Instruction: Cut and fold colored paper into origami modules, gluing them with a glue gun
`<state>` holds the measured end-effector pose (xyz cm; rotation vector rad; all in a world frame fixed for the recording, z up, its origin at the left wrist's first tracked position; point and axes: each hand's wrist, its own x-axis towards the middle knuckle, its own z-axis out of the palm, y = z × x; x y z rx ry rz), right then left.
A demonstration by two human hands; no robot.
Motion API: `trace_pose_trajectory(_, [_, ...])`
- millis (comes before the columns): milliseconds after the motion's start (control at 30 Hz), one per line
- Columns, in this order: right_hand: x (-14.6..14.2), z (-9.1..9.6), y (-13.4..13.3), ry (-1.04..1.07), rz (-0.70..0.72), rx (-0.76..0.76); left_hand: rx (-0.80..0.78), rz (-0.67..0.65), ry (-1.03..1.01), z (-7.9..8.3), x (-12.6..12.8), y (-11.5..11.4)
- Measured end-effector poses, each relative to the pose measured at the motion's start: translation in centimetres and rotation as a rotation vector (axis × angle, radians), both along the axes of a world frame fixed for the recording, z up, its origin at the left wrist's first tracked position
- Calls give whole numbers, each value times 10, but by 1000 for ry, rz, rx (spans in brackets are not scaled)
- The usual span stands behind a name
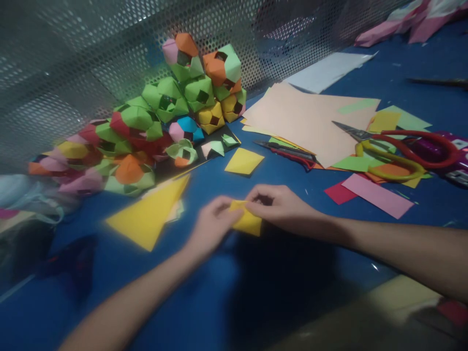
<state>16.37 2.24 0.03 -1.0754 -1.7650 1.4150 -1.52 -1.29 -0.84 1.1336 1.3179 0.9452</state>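
While the yellow paper (pixel 250 225) is pinched by left hand (pixel 214 220) and right hand (pixel 280 205), edges should be aligned before creasing.

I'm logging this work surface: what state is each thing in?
Small yellow paper, folded, held
Left hand, fingers closed on that paper
Right hand, fingers closed on it too
Yellow diamond, creased, lying loose
Large yellow paper, lying down, blurred
Paper shapes, assembled, piled up
Peach sheet, flat, unfolded
Pink strip, lying flat
Scissors, lying down, blades apparently closed
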Motion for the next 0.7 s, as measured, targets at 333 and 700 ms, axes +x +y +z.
trace_pose_trajectory(333, [2,7,-1,-77,63,23,71,65,84,-3,-1,2])
trace_pose_trajectory(700, [2,-2,-1,-52,-26,84,98,-22,163,-2,0,1])
